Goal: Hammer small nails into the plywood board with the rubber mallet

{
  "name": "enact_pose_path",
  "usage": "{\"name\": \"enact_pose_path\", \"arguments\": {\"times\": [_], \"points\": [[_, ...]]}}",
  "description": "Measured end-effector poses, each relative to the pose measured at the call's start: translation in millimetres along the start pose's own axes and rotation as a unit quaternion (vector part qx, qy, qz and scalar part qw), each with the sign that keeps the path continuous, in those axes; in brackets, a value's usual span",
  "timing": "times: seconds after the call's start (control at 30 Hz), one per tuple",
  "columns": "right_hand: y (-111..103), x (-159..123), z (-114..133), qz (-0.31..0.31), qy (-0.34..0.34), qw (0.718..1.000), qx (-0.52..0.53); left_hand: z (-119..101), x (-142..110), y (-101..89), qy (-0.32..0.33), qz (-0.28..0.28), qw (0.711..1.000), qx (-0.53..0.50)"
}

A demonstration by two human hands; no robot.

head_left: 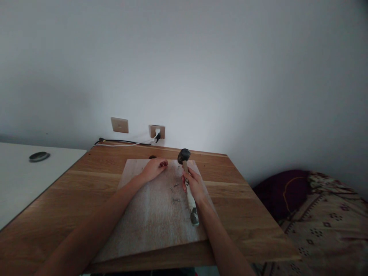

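Observation:
My right hand (195, 186) grips a mallet (189, 199) partway up its handle. The dark, rounded head is raised at the far end, while the worn white handle with its dark butt points back toward me. Near the far edge of a pale wooden board (149, 222), my left hand (154, 168) rests with its fingers curled in. Whatever those fingers hold, if anything, is hidden. Several small nails (176, 200) lie loose on the board between my hands, closer to the right one.
Under the board is a brown wooden table (238, 214) against the wall. White and black cables run to a wall socket (157, 132). A white surface (17, 180) with a small round dish (39, 156) adjoins at left. Patterned fabric (330, 226) and a purple cushion (280, 193) lie at right.

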State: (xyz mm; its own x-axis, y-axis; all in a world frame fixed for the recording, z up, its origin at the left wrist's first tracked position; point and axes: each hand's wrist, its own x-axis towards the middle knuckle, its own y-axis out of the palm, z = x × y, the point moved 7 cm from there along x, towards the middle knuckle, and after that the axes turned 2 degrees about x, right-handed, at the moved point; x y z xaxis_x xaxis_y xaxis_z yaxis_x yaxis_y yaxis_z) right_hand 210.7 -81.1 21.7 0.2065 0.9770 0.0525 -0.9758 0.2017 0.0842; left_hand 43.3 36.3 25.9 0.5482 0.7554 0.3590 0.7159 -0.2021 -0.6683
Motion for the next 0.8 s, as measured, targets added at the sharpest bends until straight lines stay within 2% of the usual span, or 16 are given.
{"name": "enact_pose_path", "arguments": {"times": [0.13, 0.27, 0.57, 0.67, 0.8], "points": [[3, -2, 4, 0.004, -0.004, 1.0, 0.0, 1, 0, -2.9, -0.002, -0.011, 1.0, 0.0], [7, -4, 7, 0.013, -0.007, 1.0, 0.001, 4, 0, -1.6, -0.016, 0.002, 1.0, -0.013], [11, -7, 10, 0.013, -0.011, 1.0, 0.006, 4, 0, 3.4, 0.011, 0.006, 1.0, 0.009], [15, -5, 3, 0.04, 0.011, 0.999, 0.005, 5, 1, 4.7, 0.017, 0.007, 1.0, 0.0], [23, -3, -7, 0.084, 0.034, 0.996, 0.002, 12, 1, 7.4, -0.012, 0.013, 0.999, -0.05]]}}
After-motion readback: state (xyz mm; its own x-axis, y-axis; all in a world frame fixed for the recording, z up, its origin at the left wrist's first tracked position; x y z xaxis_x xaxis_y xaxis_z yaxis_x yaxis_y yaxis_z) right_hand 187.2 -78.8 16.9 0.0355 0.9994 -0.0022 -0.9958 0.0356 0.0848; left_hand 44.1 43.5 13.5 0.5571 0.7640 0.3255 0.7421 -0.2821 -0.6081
